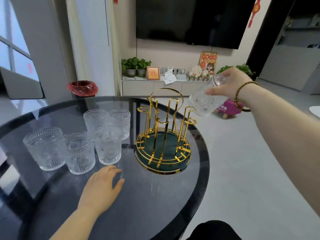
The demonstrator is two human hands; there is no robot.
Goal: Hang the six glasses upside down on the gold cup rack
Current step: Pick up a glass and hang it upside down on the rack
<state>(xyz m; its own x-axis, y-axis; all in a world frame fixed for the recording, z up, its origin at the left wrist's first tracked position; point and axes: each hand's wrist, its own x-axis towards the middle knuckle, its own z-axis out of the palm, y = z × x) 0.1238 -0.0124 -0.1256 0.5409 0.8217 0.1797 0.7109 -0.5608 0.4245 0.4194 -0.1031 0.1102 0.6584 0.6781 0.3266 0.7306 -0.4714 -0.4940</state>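
Note:
The gold cup rack with a dark green base stands on the round glass table, its pegs bare. My right hand grips one embossed clear glass, tilted mouth-down just above the rack's right peg. Several matching glasses stand upright in a cluster on the left, among them a near-left one, one beside it and a front one. My left hand rests flat on the table in front of that cluster, holding nothing.
The table's dark rim curves close to the rack's right side, with grey floor beyond. A red-lined bin stands behind the table. A low cabinet with plants and a wall television sit farther back.

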